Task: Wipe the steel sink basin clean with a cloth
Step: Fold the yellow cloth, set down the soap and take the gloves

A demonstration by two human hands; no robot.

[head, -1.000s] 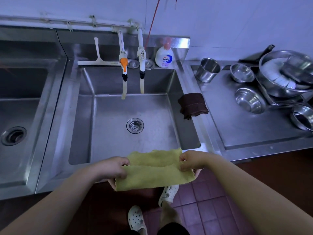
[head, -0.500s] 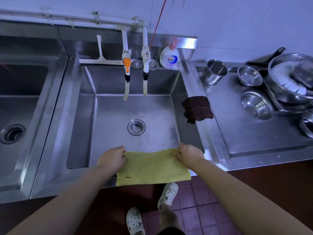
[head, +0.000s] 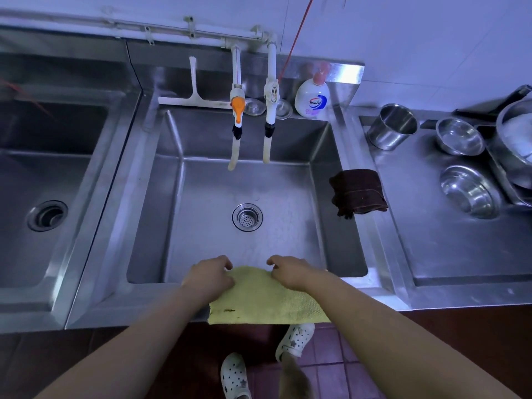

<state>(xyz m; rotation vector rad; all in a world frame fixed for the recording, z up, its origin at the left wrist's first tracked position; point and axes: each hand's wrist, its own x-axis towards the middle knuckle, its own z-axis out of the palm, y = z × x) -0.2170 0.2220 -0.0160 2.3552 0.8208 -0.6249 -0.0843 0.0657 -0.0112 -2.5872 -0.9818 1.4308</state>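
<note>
Now my left hand [head: 208, 276] and right hand [head: 289, 272] each pinch a top corner of the yellow cloth [head: 264, 300], which drapes over the front rim of the steel sink basin [head: 201, 203], hanging toward the floor.

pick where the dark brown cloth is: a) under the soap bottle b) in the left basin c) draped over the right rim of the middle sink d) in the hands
c: the dark brown cloth hangs over the right rim of the middle sink, while the hands hold a yellow cloth at the front edge.
</note>
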